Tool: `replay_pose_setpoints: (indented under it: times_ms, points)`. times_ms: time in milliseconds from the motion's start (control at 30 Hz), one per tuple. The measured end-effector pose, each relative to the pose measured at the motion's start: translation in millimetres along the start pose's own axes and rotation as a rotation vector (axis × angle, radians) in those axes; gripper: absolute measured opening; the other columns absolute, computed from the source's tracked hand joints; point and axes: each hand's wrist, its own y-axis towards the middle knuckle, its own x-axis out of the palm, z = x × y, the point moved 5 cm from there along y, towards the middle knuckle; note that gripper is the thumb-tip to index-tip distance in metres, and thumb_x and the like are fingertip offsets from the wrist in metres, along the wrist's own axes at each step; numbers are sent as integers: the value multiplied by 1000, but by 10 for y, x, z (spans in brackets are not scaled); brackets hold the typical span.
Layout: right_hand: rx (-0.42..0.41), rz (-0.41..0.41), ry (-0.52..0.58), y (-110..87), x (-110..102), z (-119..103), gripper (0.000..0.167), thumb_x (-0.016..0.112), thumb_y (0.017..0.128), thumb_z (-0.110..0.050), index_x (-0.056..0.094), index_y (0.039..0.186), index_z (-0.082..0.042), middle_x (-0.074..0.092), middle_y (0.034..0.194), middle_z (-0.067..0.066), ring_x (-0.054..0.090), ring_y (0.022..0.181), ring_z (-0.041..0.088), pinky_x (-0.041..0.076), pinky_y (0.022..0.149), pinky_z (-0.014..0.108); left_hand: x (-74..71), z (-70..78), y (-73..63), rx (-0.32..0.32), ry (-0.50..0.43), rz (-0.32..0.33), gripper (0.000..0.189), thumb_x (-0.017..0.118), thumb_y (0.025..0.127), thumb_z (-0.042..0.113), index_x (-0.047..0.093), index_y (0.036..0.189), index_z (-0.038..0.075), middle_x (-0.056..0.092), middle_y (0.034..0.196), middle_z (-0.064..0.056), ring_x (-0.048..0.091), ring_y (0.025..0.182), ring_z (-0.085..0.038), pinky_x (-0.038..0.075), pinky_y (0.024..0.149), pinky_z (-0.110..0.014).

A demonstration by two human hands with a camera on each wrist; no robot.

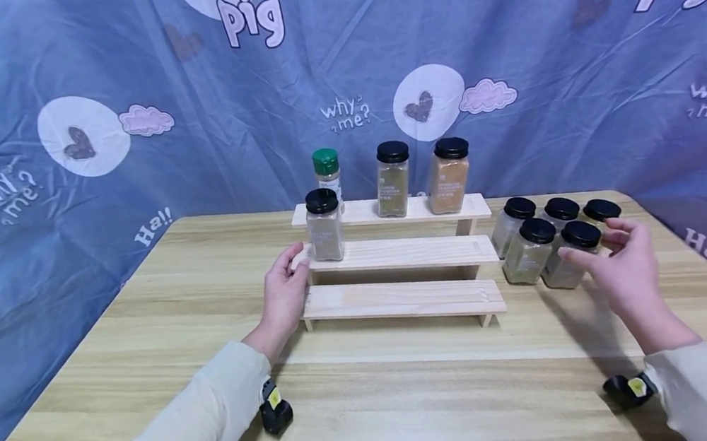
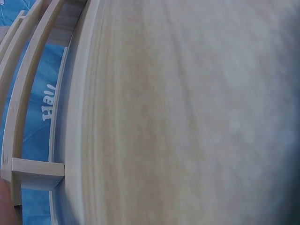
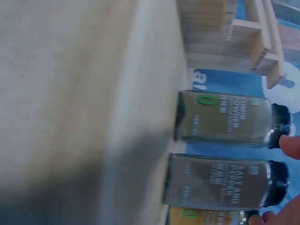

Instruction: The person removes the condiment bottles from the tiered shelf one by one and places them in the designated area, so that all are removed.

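A three-tier wooden spice rack (image 1: 399,295) stands on the table. My left hand (image 1: 283,287) holds the left end of its middle tier, thumb at the front and fingers behind. Just beside that hand, a black-lidded spice jar (image 1: 326,234) stands on the middle tier. To the right of the rack, several black-lidded jars stand in a cluster. My right hand (image 1: 629,261) reaches round the front right jar (image 1: 564,270), thumb and fingers spread either side of its lid. In the right wrist view, gaps show between the fingers and this grey-brown jar (image 3: 218,183).
The top tier bears a green-capped bottle (image 1: 326,166), a jar of olive-brown powder (image 1: 393,185) and a jar of orange powder (image 1: 450,181). Another jar (image 1: 528,257) stands just left of the one by my right hand. A blue printed cloth (image 1: 226,155) hangs behind the table (image 1: 409,400).
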Motion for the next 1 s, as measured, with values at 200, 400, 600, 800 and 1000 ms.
replay_pose_setpoints:
  times_ms: [200, 400, 600, 800, 1000]
  points:
    - [-58, 81, 80, -10, -66, -171, 66, 76, 75, -17, 32, 122, -30, 34, 102, -18, 34, 96, -2, 27, 99, 19, -11, -2, 4, 2, 18, 14, 39, 51, 91, 7, 50, 130, 3, 40, 56, 7, 37, 47, -3, 31, 44, -16]
    - [-129, 104, 131, -74, -34, -376, 63, 75, 75, -11, 34, 118, -31, 36, 104, -18, 36, 100, -3, 25, 98, 10, -9, -4, 11, 7, 26, 8, 39, 50, 92, 7, 49, 131, 2, 39, 55, 7, 37, 46, -3, 31, 44, -17]
    - [-199, 75, 168, -216, 136, -636, 61, 73, 76, -7, 35, 119, -28, 37, 105, -18, 38, 103, -2, 26, 103, 12, 3, -19, 16, -6, 24, 8, 38, 51, 92, 7, 51, 130, 4, 41, 57, 7, 38, 47, -3, 32, 44, -17]
    - [-287, 14, 205, -332, 329, -870, 59, 73, 76, -5, 36, 118, -25, 40, 107, -16, 40, 105, 1, 29, 103, 14, 13, -30, 12, -16, 11, 19, 37, 51, 91, 7, 52, 128, 6, 43, 60, 6, 38, 49, -2, 32, 44, -15]
    - [-328, -58, 250, -421, 534, -1044, 58, 73, 76, -5, 38, 117, -25, 41, 107, -14, 41, 107, 2, 31, 103, 16, 4, -20, 15, -12, 7, 20, 37, 51, 91, 7, 52, 129, 6, 42, 58, 6, 38, 47, -3, 31, 43, -16]
